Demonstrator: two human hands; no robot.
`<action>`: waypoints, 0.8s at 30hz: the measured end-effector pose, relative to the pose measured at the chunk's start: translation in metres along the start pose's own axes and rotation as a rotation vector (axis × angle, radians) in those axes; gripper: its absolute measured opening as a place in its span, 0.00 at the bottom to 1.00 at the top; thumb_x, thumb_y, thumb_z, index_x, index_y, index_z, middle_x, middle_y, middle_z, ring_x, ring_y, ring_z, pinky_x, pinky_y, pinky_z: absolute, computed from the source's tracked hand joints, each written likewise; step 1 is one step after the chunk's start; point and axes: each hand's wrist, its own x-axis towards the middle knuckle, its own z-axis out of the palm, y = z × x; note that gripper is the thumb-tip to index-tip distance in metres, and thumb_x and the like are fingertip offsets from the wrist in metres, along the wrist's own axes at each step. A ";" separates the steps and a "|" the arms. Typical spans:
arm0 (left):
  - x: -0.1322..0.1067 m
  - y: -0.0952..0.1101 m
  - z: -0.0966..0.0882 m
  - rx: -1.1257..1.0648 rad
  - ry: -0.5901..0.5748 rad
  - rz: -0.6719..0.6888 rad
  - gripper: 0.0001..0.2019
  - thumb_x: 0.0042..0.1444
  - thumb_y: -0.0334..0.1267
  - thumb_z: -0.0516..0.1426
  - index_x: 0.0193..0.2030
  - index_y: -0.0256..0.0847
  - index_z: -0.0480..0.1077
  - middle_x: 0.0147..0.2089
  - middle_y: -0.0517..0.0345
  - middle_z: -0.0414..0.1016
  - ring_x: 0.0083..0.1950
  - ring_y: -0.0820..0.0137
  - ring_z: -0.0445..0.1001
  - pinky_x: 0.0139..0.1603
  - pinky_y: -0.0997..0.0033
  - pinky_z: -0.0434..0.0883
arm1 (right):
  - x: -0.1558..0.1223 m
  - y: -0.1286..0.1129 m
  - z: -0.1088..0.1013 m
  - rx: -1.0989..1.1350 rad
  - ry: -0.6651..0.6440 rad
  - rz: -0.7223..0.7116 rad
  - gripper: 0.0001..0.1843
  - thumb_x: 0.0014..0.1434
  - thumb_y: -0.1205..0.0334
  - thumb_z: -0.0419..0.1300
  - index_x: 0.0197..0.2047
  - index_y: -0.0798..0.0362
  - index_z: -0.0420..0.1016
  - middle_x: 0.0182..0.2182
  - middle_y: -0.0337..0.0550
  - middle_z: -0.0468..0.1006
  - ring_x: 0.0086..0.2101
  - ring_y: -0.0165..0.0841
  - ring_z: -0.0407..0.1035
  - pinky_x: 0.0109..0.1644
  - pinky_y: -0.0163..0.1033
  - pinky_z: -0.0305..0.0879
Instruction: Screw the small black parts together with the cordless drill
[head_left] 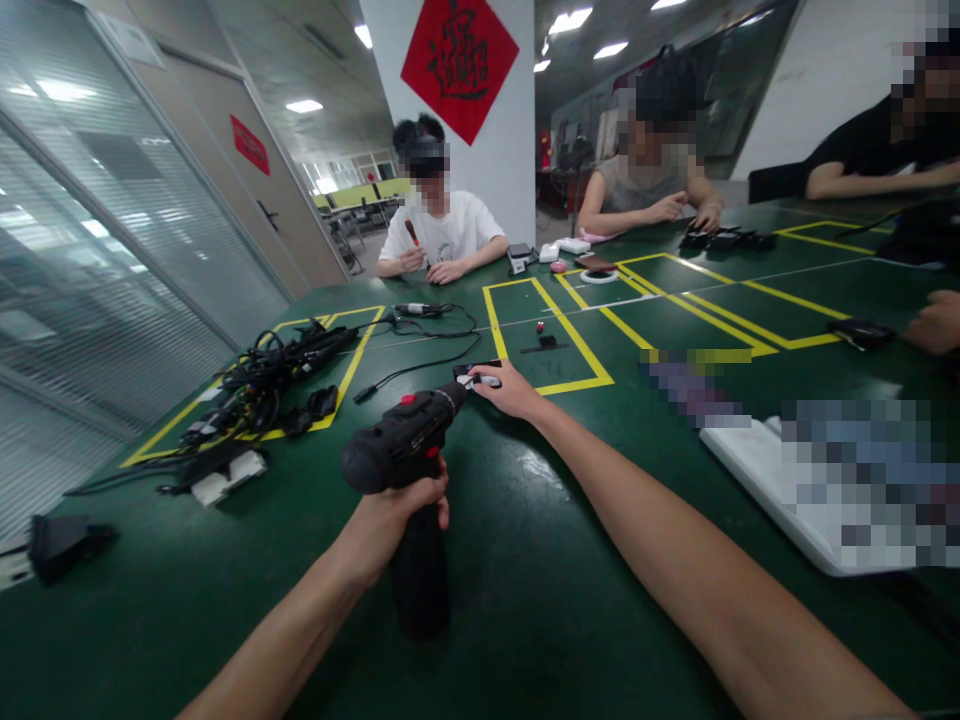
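My left hand (412,505) is wrapped round the handle of a black cordless drill (394,445) with red details. The drill points forward and right, its battery base low above the green table (525,570). Just past the chuck, my right hand (514,390) reaches across the table with its fingers closed on a small white object (489,380). What kind of object it is, I cannot make out. A flat dark item (466,371) lies by those fingers, partly hidden by the drill's tip.
A tangle of black cables (277,380) lies at left, near a black-and-white adapter (229,475). Small dark parts (549,342) lie inside a yellow tape outline. A white tray (780,500) stands at right. Several people sit across the table; one holds a screwdriver (412,233).
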 end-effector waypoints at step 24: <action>0.002 -0.003 -0.002 -0.001 -0.005 -0.004 0.13 0.52 0.40 0.60 0.42 0.37 0.66 0.23 0.61 0.71 0.27 0.71 0.68 0.33 0.69 0.63 | 0.001 0.002 0.001 0.011 0.004 0.006 0.21 0.56 0.65 0.60 0.53 0.44 0.78 0.46 0.43 0.66 0.45 0.37 0.68 0.56 0.43 0.63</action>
